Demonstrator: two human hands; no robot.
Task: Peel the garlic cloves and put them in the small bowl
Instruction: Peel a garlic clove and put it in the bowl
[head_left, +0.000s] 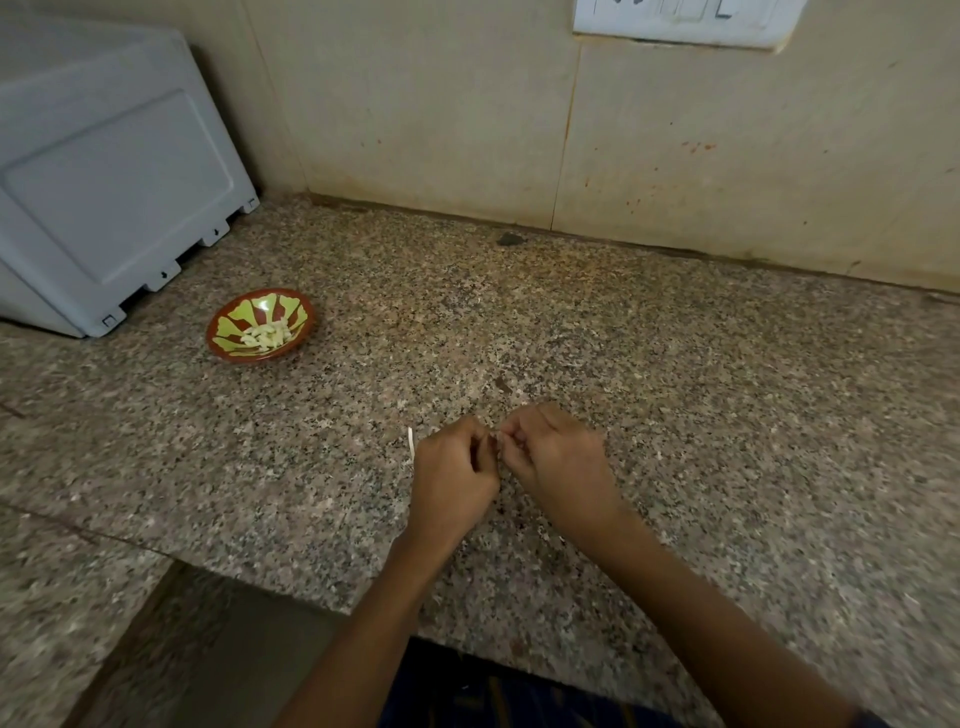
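Both hands meet low over the speckled stone surface (675, 395), fingertips drawn together so that each can work against the other; the left hand (451, 470) curls its grip round something small at the meeting point, and the right hand (550, 457) pinches at the same spot, seemingly picking skin from a garlic clove (500, 440), though only a pale sliver shows between the fingers and it is too small to be sure; working close above the surface lets the loose skin fall there, and a thin white strip of peel (410, 442) already lies just left of the left hand; the small bowl (261, 326) sits well apart to the left, near the grey appliance (104, 171), holding a heap of peeled cloves (266, 335), kept out of the way of the scraps yet within an easy reach.
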